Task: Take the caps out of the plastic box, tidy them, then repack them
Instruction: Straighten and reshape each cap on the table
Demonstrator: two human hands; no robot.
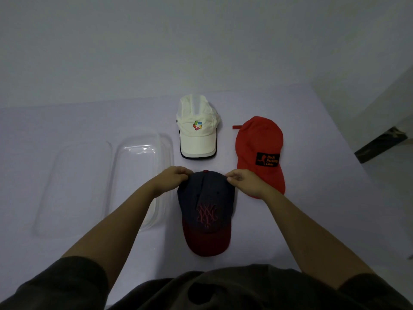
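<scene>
A navy cap (206,204) with a dark red brim and red embroidery lies on the table right in front of me, brim toward me. My left hand (172,179) pinches the crown's back left edge. My right hand (244,181) pinches the back right edge. A white cap (197,128) with a coloured logo lies flat farther back. To its right lies a red cap (259,148) with a black patch, its brim partly under my right hand. The clear plastic box (138,157) stands to the left, with nothing visible inside.
The box's clear lid (73,186) lies flat on the table left of the box. The pale table (312,198) ends at a right edge, beyond which a dark object (380,145) sits on the floor. A plain wall rises behind.
</scene>
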